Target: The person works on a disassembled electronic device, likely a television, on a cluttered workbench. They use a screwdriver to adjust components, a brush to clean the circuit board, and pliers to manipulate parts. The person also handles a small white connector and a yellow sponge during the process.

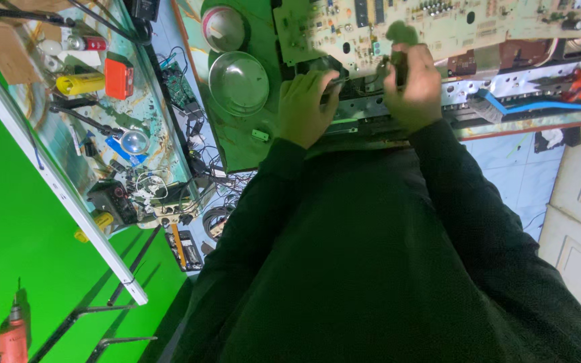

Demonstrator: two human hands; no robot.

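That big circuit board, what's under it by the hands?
Under the circuit board shows a metal chassis with a blue cable. The left hand and right hand cover the middle part.

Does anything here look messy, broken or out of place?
Nothing looks broken or spilled. The oddest spot is the side shelf: a loose tangle of wires hangs off its end, among crowded tools. Both hands, the left hand and right hand, work at the edge of a large circuit board.

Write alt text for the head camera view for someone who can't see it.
Both hands work at the near edge of a large circuit board on a cluttered workbench: the left hand rests beside it, the right hand grips a dark tool. A clear bowl sits left.
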